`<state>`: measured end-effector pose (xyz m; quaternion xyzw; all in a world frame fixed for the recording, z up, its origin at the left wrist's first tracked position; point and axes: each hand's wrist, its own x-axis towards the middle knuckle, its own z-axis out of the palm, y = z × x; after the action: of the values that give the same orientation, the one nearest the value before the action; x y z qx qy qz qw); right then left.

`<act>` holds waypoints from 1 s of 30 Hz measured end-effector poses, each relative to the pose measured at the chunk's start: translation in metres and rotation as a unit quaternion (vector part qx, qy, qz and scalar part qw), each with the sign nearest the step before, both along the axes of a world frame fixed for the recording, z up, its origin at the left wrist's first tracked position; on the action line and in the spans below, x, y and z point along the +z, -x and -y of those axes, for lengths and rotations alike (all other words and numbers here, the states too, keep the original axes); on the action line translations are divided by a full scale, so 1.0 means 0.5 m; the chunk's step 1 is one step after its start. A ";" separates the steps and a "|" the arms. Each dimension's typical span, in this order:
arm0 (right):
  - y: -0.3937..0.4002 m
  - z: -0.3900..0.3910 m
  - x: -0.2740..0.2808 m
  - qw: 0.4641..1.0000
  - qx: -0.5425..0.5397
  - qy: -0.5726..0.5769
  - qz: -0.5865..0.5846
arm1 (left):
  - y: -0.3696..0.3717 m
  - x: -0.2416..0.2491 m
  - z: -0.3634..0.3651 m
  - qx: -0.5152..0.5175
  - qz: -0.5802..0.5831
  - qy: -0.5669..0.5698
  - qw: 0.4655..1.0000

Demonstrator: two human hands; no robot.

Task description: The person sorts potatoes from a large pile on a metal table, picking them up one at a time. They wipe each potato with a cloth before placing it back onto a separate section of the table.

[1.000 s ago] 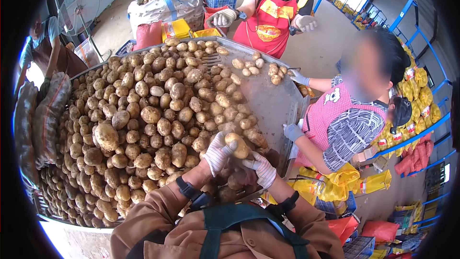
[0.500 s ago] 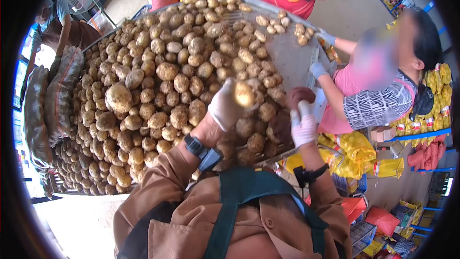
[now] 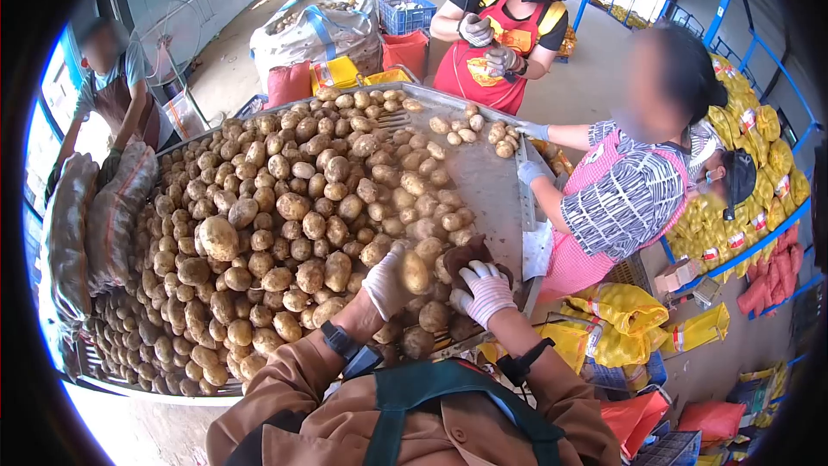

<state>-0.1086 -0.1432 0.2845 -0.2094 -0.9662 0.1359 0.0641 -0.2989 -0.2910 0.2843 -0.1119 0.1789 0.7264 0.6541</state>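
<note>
The left hand [image 3: 385, 283] in a white glove has its fingers wrapped around one potato [image 3: 415, 272], at the near right of the big pile of potatoes [image 3: 285, 207] on the desk [image 3: 483, 177]. The potato stands almost upright, long way up and down, tipped a little to the far side. The right hand [image 3: 486, 291] has its fingers curled on a dark bag [image 3: 470, 255] just beside it. A firm grip around the middle would probably keep the potato from slipping.
</note>
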 end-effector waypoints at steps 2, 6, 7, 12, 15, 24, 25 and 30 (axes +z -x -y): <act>-0.013 0.002 0.008 0.997 -0.017 -0.016 -0.076 | -0.005 -0.006 0.004 -0.005 -0.009 -0.011 1.000; -0.054 0.021 0.031 0.984 -0.031 0.059 -0.162 | -0.046 0.012 0.007 -0.007 -0.022 -0.020 1.000; -0.064 0.029 0.041 0.982 -0.018 0.082 -0.167 | -0.059 0.022 0.002 -0.014 -0.021 -0.028 0.999; -0.116 0.059 0.060 0.984 0.027 0.130 -0.122 | -0.130 0.022 -0.017 -0.028 -0.031 -0.043 0.998; -0.155 0.051 0.060 0.982 0.023 0.157 -0.104 | -0.172 0.041 -0.034 -0.047 -0.058 -0.038 0.997; -0.279 0.006 0.024 0.982 0.030 0.135 -0.125 | -0.273 0.036 -0.058 -0.067 -0.079 -0.048 0.993; -0.286 0.001 0.025 0.982 0.035 0.134 -0.130 | -0.278 0.037 -0.058 -0.066 -0.075 -0.062 0.993; -0.318 -0.020 0.019 0.978 0.056 0.158 -0.127 | -0.332 0.068 -0.041 -0.056 -0.057 -0.025 0.997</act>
<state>0.0503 -0.1334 0.2938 -0.1430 -0.9266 0.3160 0.1450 -0.1331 -0.2703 0.3184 -0.0442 0.2039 0.6980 0.6851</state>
